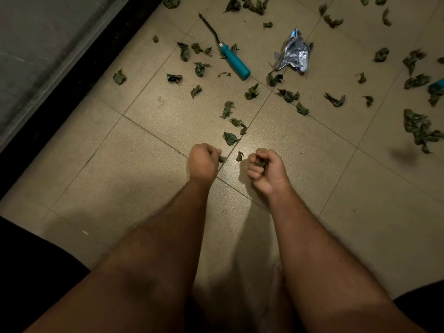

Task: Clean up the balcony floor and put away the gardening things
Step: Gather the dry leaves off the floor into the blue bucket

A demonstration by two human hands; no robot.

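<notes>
**Non-task items: floor's left edge and near corners**

Grey wall panel fills the upper-left corner, surface dull and faintly streaked. A lighter grey ledge runs diagonally along its lower side. Below that, a black strip follows the left edge of the tiled floor, touching the tiles along its whole visible length. Dark fabric covers the floor's near-left corner; a second dark patch sits at the near-right corner. Both are too dark to show detail.
</notes>
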